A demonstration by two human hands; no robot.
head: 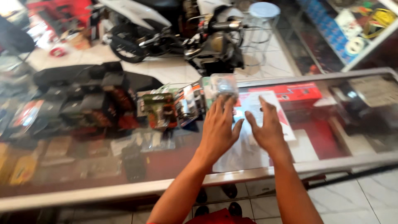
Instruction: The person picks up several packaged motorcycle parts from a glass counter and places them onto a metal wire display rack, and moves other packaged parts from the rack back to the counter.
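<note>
On the glass top of a shop display counter [331,159], a person's left hand [218,129] and right hand [266,128] lie flat with fingers spread, gripping nothing, pressed side by side on a clear plastic packet [248,137] of white paper. A small transparent box [224,85] sits just beyond the left fingertips. A motorcycle [174,29] stands behind the counter.

Red box [290,92], white paper sheet [253,137]
</note>
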